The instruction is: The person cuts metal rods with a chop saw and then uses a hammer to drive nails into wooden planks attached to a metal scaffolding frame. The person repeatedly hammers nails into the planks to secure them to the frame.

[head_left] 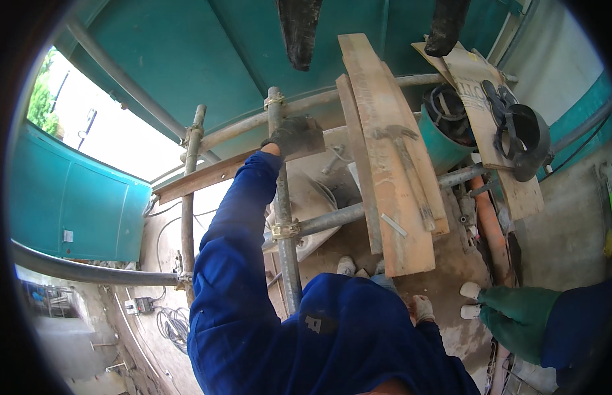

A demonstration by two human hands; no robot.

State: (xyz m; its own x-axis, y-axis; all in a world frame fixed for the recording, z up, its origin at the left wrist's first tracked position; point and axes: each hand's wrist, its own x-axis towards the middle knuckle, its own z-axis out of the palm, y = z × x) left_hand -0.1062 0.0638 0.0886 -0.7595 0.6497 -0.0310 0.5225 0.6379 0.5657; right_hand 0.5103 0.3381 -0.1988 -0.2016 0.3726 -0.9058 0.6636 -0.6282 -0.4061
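Rust-brown and worn, the long bar (pixel 230 172) slants across two upright scaffold pipes, its right end raised, and my left hand (pixel 289 136), in a dark glove, is closed around it near that end, just beside the taller upright pipe (pixel 283 197). My blue sleeve (pixel 230 243) stretches up to it. My right hand (pixel 422 308) sits low beside my body, partly hidden; I cannot tell whether it grips anything. Right of the bar, several wooden planks (pixel 385 191) lie side by side over the horizontal pipes, with a claw hammer (pixel 407 168) resting on top, its head away from me, and a short pale strip (pixel 393 225) near the planks' close end. Beyond them stands a teal bucket (pixel 438 146) with dark things inside, then more boards (pixel 474 85) carrying a black strapped item (pixel 527 131). Down at my right is a co-worker in green trousers (pixel 520 319) and white shoes. On the floor at my left, a coiled cable (pixel 174 326) lies near a small grey box (pixel 139 305). Teal panels (pixel 181 59) rise behind everything.
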